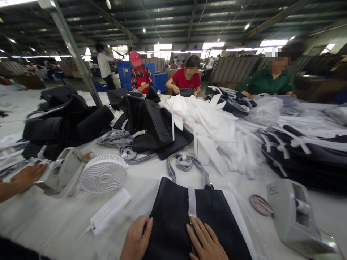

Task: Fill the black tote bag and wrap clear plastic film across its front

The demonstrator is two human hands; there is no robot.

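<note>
A black handbag [173, 213] lies flat on the white table in front of me, a white strip [192, 200] running down its middle and its wrapped grey strap [187, 164] looped beyond it. My left hand [137, 238] rests at the bag's left edge with fingers curled over the edge. My right hand [207, 240] lies flat on the bag, fingers stretched out, fingertips at the lower end of the white strip.
A white desk fan [103, 173] and white power bank [110, 211] sit to the left. A grey tape dispenser [296, 215] stands right. Another person's hand [27, 177] reaches in far left. Piles of black bags [67, 122] and white foam sheets [211, 130] lie behind; workers sit opposite.
</note>
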